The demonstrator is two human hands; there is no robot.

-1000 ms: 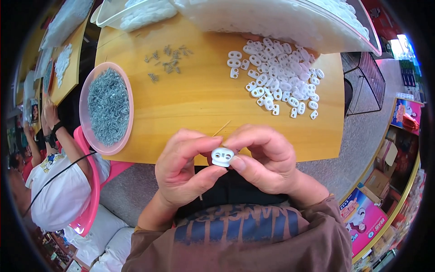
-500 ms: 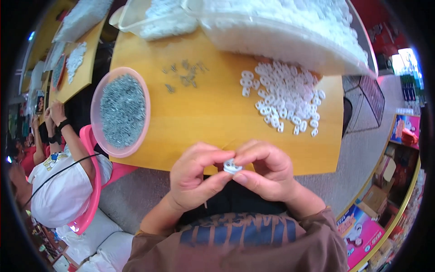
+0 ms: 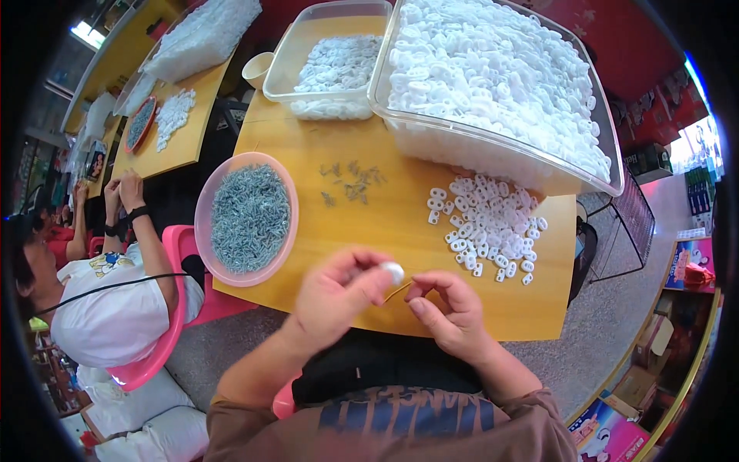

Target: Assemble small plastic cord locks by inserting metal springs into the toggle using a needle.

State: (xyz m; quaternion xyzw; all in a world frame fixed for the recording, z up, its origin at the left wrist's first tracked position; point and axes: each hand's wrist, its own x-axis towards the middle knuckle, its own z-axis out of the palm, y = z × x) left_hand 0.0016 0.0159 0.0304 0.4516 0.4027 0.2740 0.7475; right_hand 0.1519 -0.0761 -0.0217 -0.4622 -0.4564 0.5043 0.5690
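Observation:
My left hand point(image 3: 339, 296) is closed on a small white plastic piece point(image 3: 392, 272), pinched between thumb and fingers above the table's near edge. To its right, my right hand point(image 3: 449, 314) has its fingertips drawn together with the thumb. Anything between them is too small or hidden to make out. Beyond my right hand lies a loose heap of white oval two-hole plastic pieces point(image 3: 493, 231). A pink oval basin point(image 3: 202, 219) full of small metal screws point(image 3: 250, 219) stands left of my hands. Several loose screws point(image 3: 354, 183) lie on the table in between.
A large clear bin point(image 3: 493, 146) heaped with white pieces covers the table's point(image 3: 346, 231) back right; a smaller tub point(image 3: 308, 15) and a cream cup point(image 3: 258, 71) stand left of it. At left, a co-worker point(image 3: 115, 308) sits on a pink chair point(image 3: 178, 308). Shelves point(image 3: 697, 323) stand right.
Both hands held the white piece together before; now they are apart, and the piece is in my left hand. The view has tilted up, showing more of the bins.

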